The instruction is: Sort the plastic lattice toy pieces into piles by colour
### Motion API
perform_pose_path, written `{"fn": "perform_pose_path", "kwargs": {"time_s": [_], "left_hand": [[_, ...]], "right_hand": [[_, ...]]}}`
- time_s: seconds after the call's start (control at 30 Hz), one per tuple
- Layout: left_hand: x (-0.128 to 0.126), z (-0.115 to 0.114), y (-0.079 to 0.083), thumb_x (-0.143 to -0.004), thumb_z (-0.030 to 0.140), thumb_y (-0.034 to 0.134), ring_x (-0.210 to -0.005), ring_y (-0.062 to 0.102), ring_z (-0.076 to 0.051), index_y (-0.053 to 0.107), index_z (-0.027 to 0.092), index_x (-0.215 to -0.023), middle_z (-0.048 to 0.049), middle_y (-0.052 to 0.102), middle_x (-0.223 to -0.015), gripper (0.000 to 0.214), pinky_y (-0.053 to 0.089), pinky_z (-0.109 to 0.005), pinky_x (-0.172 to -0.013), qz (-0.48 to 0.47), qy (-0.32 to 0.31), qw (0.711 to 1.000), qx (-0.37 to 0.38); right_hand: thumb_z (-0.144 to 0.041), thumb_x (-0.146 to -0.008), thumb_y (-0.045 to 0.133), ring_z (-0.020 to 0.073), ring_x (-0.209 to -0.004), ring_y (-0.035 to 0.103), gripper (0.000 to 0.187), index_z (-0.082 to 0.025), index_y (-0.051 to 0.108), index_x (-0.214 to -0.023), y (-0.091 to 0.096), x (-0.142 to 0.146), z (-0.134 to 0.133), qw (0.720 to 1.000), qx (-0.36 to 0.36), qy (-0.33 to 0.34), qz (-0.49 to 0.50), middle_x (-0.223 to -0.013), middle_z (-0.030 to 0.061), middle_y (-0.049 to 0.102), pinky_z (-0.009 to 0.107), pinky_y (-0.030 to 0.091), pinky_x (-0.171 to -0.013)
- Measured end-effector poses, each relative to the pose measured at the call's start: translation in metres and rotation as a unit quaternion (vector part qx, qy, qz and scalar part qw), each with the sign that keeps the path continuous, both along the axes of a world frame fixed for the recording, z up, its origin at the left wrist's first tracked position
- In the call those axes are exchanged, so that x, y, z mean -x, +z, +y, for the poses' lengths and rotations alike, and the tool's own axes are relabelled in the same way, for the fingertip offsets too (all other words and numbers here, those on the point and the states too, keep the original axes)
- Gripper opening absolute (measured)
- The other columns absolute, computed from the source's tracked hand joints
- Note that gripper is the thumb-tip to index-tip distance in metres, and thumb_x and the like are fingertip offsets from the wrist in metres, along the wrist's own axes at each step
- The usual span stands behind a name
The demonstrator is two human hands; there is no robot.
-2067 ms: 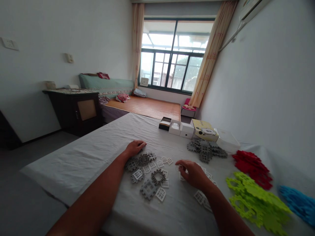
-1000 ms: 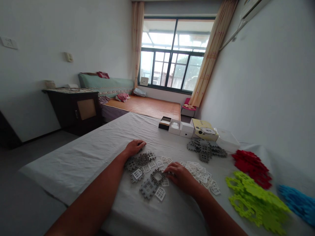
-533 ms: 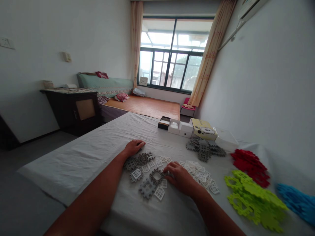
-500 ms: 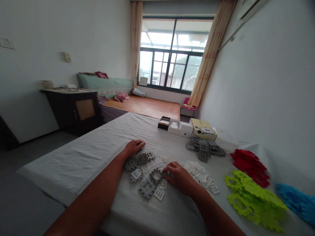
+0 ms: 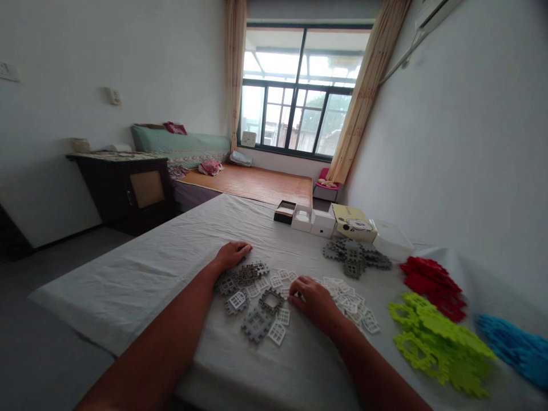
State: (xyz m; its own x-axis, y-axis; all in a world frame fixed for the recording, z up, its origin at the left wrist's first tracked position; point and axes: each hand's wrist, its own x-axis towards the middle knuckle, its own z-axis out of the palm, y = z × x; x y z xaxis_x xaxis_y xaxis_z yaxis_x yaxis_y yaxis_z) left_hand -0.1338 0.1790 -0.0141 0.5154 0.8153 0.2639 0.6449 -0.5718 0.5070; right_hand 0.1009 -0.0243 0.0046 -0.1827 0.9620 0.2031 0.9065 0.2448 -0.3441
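My left hand [image 5: 232, 254] rests on the white cloth with its fingers stretched loosely to the right, apparently holding nothing. Just nearer to me lie several grey notched building tiles [image 5: 228, 285], one with a white lattice window piece [image 5: 237, 301] on it. My right hand [image 5: 311, 301] hovers low or rests beside the white window pieces [image 5: 349, 302], its fingers curled inward; whatever the fingertips may pinch is hidden. Left of those fingertips is a grey tile with a large round opening [image 5: 270, 300]. A square-holed grey tile [image 5: 256, 325] lies closer to me, by two loose white windows [image 5: 277, 333].
On the right are piles of red tiles [image 5: 432, 288], lime green tiles [image 5: 440, 342] and blue tiles [image 5: 514, 345]. Farther back lie dark grey tiles [image 5: 355, 257], a yellow box [image 5: 353, 221] and small boxes [image 5: 323, 222]. A bed [image 5: 257, 181] stands beyond the table.
My right hand has drawn back slightly to the right, away from the round-holed grey tile. My left hand stays where it was. The camera view has shifted a little.
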Motion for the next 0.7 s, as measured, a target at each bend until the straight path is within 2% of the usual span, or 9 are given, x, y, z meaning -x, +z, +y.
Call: {"fn": "perform_pose_path", "kwargs": {"time_s": [0.13,0.2,0.33,0.47,0.6,0.7], "left_hand": [[0.000,-0.001,0.001,-0.082,0.049,0.035,-0.087,0.060,-0.018,0.069,0.022,-0.094,-0.0008,0.070,-0.095,0.044,0.042,-0.022,-0.075,0.001,0.001,1.000,0.003],[-0.001,-0.001,0.001,-0.082,0.049,0.035,-0.088,0.060,-0.017,0.069,0.023,-0.094,-0.0003,0.070,-0.096,0.044,0.042,-0.022,-0.076,0.004,0.005,1.000,0.004],[0.000,-0.001,0.001,-0.082,0.049,0.035,-0.088,0.060,-0.017,0.069,0.022,-0.094,-0.0005,0.070,-0.095,0.044,0.042,-0.022,-0.076,0.007,0.002,1.000,-0.002],[0.001,-0.001,0.001,-0.083,0.049,0.034,-0.087,0.060,-0.018,0.069,0.022,-0.095,-0.0014,0.070,-0.095,0.046,0.042,-0.022,-0.076,0.005,-0.004,1.000,-0.007],[0.001,0.000,0.000,-0.082,0.050,0.035,-0.087,0.061,-0.018,0.069,0.022,-0.095,-0.0019,0.070,-0.095,0.046,0.042,-0.023,-0.075,0.001,-0.003,1.000,-0.012],[0.001,0.000,-0.001,-0.082,0.049,0.036,-0.086,0.060,-0.018,0.069,0.022,-0.095,-0.0013,0.070,-0.095,0.045,0.042,-0.023,-0.074,0.001,0.003,1.000,-0.005]], "right_hand": [[-0.037,-0.077,0.060,0.0168,-0.093,0.052,0.026,-0.025,0.060,-0.100,-0.001,-0.003,0.003,1.000,0.008,-0.008,-0.011,-0.099,0.0022,0.060,0.026,0.040,-0.078],[-0.038,-0.079,0.058,0.0171,-0.096,0.051,0.026,-0.026,0.061,-0.102,-0.001,-0.003,0.003,1.000,0.011,-0.002,-0.027,-0.100,0.0027,0.060,0.026,0.039,-0.081],[-0.037,-0.085,0.050,0.0164,-0.095,0.052,0.022,-0.026,0.061,-0.100,0.001,0.002,0.001,0.996,-0.008,0.009,-0.085,-0.098,0.0032,0.061,0.026,0.038,-0.080],[-0.032,-0.090,0.041,0.0173,-0.092,0.052,0.021,-0.023,0.061,-0.089,0.003,0.011,0.002,0.985,-0.052,0.006,-0.165,-0.092,0.0041,0.061,0.029,0.036,-0.079],[-0.024,-0.090,0.038,0.0162,-0.087,0.053,0.022,-0.021,0.059,-0.083,0.008,0.005,0.004,0.978,-0.092,-0.042,-0.180,-0.087,0.0043,0.062,0.028,0.034,-0.076],[-0.025,-0.088,0.039,0.0147,-0.080,0.054,0.022,-0.020,0.058,-0.077,0.015,-0.021,-0.001,0.978,-0.095,-0.101,-0.158,-0.081,0.0033,0.061,0.026,0.035,-0.071]]}}
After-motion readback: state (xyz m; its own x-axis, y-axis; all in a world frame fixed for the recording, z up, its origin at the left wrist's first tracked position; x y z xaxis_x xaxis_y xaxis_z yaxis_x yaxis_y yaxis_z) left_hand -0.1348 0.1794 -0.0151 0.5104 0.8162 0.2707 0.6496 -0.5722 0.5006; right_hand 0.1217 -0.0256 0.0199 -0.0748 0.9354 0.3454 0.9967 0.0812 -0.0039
